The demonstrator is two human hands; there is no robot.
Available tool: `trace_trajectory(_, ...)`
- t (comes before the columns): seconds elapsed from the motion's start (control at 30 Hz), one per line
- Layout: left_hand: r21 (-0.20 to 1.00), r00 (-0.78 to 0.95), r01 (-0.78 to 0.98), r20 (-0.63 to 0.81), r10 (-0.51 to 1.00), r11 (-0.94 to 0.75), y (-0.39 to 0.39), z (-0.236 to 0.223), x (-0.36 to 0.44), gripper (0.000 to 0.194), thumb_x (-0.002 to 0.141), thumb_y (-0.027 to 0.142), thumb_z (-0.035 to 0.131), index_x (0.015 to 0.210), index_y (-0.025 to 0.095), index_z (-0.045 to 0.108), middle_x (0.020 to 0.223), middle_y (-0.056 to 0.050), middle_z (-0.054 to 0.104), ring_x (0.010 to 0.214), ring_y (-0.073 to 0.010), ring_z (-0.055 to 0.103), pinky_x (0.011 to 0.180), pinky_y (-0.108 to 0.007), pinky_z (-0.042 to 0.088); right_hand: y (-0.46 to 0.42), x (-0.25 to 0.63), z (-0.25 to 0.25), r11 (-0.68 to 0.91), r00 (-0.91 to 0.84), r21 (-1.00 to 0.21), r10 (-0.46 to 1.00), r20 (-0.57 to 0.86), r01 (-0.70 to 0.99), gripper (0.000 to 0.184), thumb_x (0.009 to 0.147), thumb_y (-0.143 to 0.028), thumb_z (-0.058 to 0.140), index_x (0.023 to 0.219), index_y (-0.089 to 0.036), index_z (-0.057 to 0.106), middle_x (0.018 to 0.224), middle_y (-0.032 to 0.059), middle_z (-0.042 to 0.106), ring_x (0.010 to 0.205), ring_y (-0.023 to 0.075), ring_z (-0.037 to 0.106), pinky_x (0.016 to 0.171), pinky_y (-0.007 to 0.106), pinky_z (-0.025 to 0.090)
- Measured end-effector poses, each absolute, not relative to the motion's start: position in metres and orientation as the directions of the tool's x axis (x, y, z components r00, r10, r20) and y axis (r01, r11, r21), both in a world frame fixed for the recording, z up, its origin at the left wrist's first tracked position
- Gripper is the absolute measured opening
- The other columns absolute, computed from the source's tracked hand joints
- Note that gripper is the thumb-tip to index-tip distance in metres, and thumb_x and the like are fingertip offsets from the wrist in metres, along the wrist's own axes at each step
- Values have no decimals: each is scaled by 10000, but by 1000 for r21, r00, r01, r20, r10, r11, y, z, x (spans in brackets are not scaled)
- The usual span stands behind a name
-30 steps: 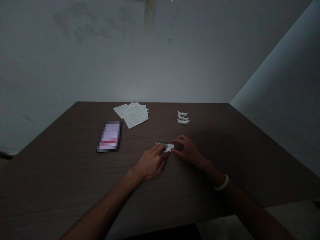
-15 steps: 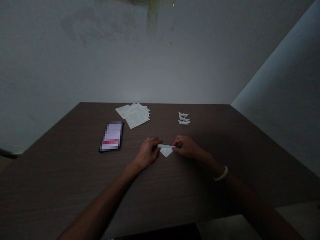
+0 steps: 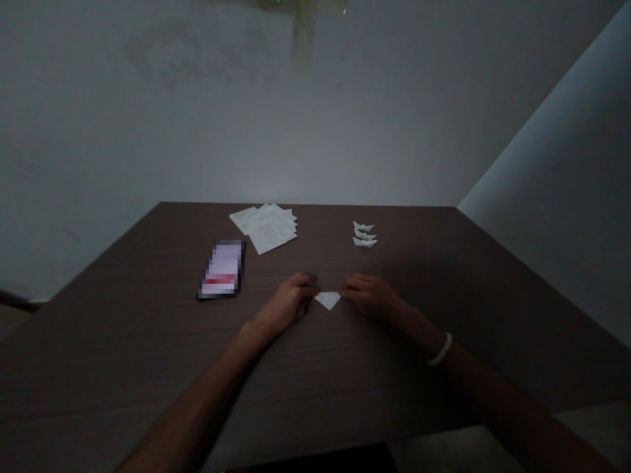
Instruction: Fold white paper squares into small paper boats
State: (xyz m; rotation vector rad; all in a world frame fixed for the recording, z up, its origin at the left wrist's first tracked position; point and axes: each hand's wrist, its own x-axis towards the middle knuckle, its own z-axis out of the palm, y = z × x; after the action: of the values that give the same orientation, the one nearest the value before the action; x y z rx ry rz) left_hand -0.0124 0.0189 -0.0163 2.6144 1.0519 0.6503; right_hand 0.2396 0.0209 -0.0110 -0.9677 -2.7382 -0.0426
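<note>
Between my hands lies a small folded paper (image 3: 328,300), a printed white triangle whose point faces me. My left hand (image 3: 294,295) pinches its left corner, with the fingers curled together. At the opposite corner, my right hand (image 3: 369,293) has its fingers closed on the paper's edge. The fingertips cover both corners. Farther back on the right, three folded paper boats (image 3: 365,235) stand in a close row, apart from my hands.
A fanned stack of printed paper sheets (image 3: 269,226) lies at the back left of the brown table (image 3: 305,387). Nearer on the left is a phone (image 3: 221,269) with its screen blurred out. Walls (image 3: 315,138) rise behind the table and on the right.
The pale strip along the top of the folded paper no longer shows, leaving a smaller triangle. My right hand's fingers have come down lower at its corner.
</note>
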Motion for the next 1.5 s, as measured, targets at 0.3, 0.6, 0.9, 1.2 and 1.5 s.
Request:
trace_trajectory(0.3, 369, 634, 611, 301, 712, -700, 10, -3, -9, 267, 939, 291, 484, 835, 147, 683, 893, -75, 573, 879, -190, 541, 816, -331, 473, 3, 236, 2, 747, -701, -153, 661, 268, 647, 181, 906, -220, 527, 960, -195, 698, 946, 75, 616, 840, 189, 516, 711, 309, 417)
trace_trajectory(0.6, 479, 524, 648, 284, 803, -592, 15, -17, -4, 97, 855, 224, 611, 927, 162, 629, 930, -66, 625, 913, -215, 558, 853, -362, 455, 16, 219, -3, 651, -599, -299, 759, 254, 698, 197, 874, -357, 625, 969, -200, 698, 971, 67, 613, 920, 196, 536, 796, 322, 428)
trace_trajectory(0.9, 580, 454, 604, 314, 834, -547, 10, -15, -2, 34, 820, 191, 624, 827, 167, 601, 856, -43, 605, 853, -192, 554, 775, -316, 444, 19, 208, -4, 632, -587, -477, 766, 262, 611, 96, 844, -253, 650, 897, -173, 658, 872, 46, 650, 827, 175, 563, 757, 296, 420)
trace_trajectory(1.2, 611, 422, 451, 497, 758, -651, 6, -5, -1, 160, 893, 249, 537, 791, 160, 623, 771, -38, 609, 767, -166, 542, 709, -290, 417, 13, 200, 6, 733, -542, -351, 672, 505, 582, 123, 831, -174, 596, 839, -179, 718, 802, 40, 687, 721, 157, 550, 704, 285, 415)
trace_trajectory(1.5, 499, 430, 484, 579, 693, -718, 3, -4, 0, 181, 899, 223, 523, 827, 158, 676, 774, -52, 615, 751, -173, 525, 698, -309, 418, 6, 221, -2, 630, -410, -232, 698, 586, 741, 103, 784, -188, 635, 800, -202, 735, 793, 31, 678, 717, 162, 543, 670, 283, 429)
